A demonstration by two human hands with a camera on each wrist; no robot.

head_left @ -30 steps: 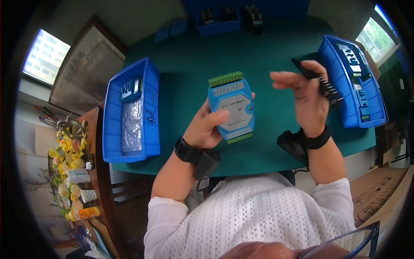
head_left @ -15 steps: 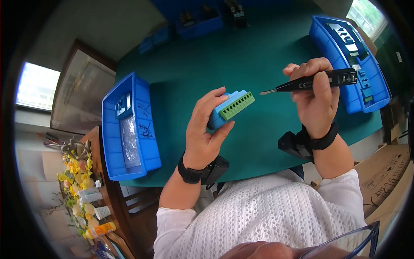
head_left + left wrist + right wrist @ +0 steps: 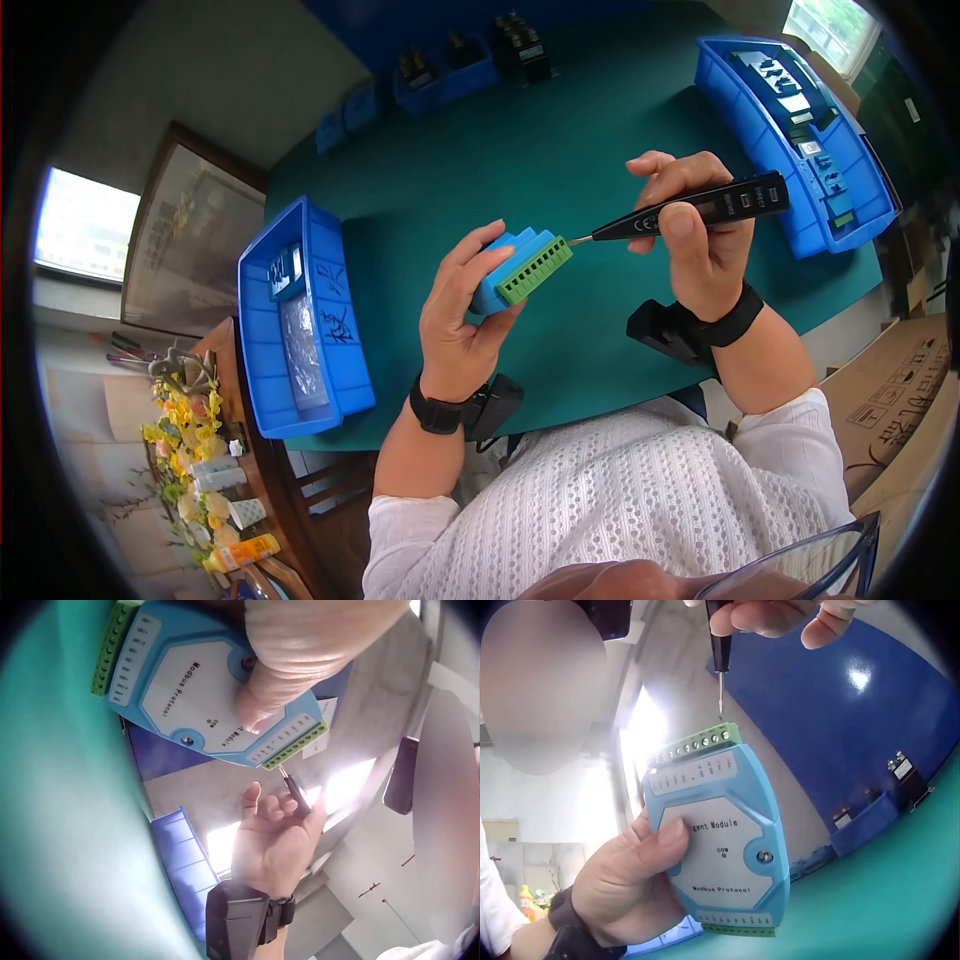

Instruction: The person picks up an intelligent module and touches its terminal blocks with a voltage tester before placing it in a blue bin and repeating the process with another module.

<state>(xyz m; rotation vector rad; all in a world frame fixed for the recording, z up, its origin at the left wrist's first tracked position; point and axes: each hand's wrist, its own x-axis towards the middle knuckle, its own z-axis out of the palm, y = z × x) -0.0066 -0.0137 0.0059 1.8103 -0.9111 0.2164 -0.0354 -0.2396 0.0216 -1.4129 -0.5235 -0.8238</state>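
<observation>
My left hand grips a blue electronic module by its sides, thumb across the grey label. One green screw terminal block faces the right hand, and a second green strip runs along the opposite end. In my right hand, a black voltage-tester screwdriver is pinched between thumb and fingers. Its thin metal tip points at the end of the terminal block, right by the last screw. Both hands are held above the green table.
A blue bin with a module and a plastic bag stands at left. Another blue bin, holding several modules, stands at right. Farther back are a small blue tray and a black component. A cardboard box lies at lower right.
The left hand has tipped the module so its terminal block faces right. The right hand has turned the tester screwdriver level and brought its tip over to the block.
</observation>
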